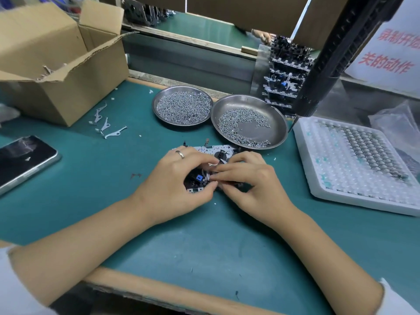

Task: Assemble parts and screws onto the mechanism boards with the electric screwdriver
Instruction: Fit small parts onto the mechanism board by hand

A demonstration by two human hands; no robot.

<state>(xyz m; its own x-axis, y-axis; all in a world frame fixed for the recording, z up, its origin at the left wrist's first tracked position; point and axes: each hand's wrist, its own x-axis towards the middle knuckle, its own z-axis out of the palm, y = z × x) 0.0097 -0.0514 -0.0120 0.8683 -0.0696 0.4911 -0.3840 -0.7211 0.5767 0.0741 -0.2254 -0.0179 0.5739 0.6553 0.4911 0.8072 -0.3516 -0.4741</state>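
Observation:
A mechanism board (212, 150), a perforated metal plate with black parts and a blue piece, lies on the green mat in the middle. My left hand (179, 178), a ring on one finger, grips its left near corner. My right hand (245, 180) pinches a small metal part against the board's middle; the fingertips of both hands meet there. Two steel dishes of screws stand behind: a full one (159, 110) and a half-full one (279, 123). The black electric screwdriver (322, 64) hangs at the upper right, its tip above the right dish's edge.
An open cardboard box (68, 71) stands at the back left, with loose metal levers (106, 126) in front of it. A phone (22, 160) lies at the left edge. A white tray (354, 169) of small parts sits right. Stacked boards (286, 71) stand behind the dishes.

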